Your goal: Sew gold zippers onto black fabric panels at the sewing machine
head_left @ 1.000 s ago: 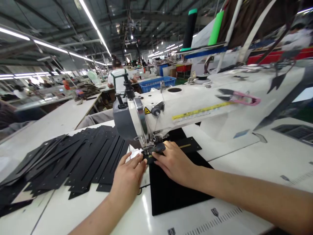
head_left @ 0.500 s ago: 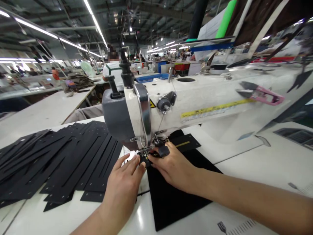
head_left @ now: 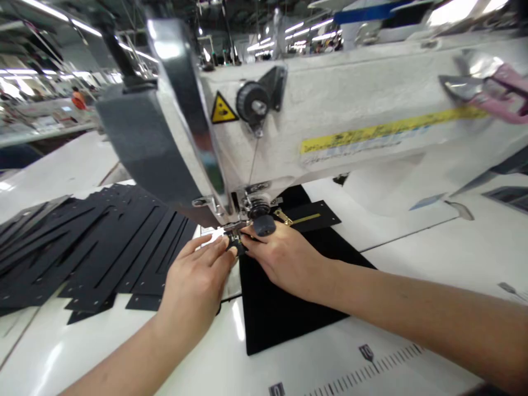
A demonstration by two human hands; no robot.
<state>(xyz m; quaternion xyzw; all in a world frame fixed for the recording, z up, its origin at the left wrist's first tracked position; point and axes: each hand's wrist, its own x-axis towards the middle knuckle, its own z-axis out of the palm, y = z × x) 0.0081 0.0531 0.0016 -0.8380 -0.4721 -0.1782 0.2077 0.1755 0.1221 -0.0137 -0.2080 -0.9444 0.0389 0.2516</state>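
Note:
A large black fabric panel (head_left: 289, 311) lies flat under the head of a white sewing machine (head_left: 346, 104). Across it runs a narrower black strip (head_left: 328, 212) with small holes, a gold-coloured line and a gold metal piece (head_left: 283, 216) that resembles a zip pull. My left hand (head_left: 196, 280) pinches the strip's near left end, fingertips just left of the presser foot (head_left: 237, 225). On the other side, my right hand (head_left: 284, 256) grips the same strip beside the needle area, its thumb and fingers closed. A round dark knob partly covers the right fingers.
Several black strips with punched holes (head_left: 124, 247) lie fanned out on the table at left. Pink-handled snips (head_left: 489, 91) rest against the machine arm. A printed ruler scale (head_left: 363, 374) marks the tabletop's near edge. Other worktables and people stand far behind.
My view has moved closer and tilted down, so the machine looks larger. Both hands stay at the presser foot, with the panel and strip almost unmoved relative to them.

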